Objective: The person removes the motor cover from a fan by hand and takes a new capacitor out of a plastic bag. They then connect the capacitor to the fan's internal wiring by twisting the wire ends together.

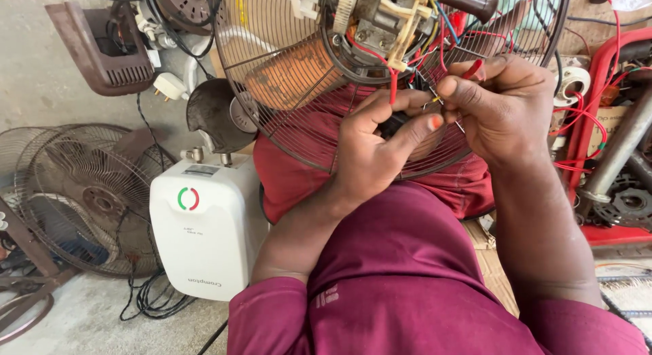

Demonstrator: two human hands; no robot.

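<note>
A fan's round wire guard rests on my lap, with its exposed motor and red, blue and yellow wires at the top. My left hand presses against the guard and pinches a red wire that runs down from the motor. My right hand sits close beside it, fingers closed on a thin wire end and a small red-handled tool. The fingertips of both hands nearly touch at the wire ends.
A white box-shaped water heater stands on the floor at my left. Behind it lie an old fan guard, a brown fan base and a white plug. Red wires and metal parts crowd the right side.
</note>
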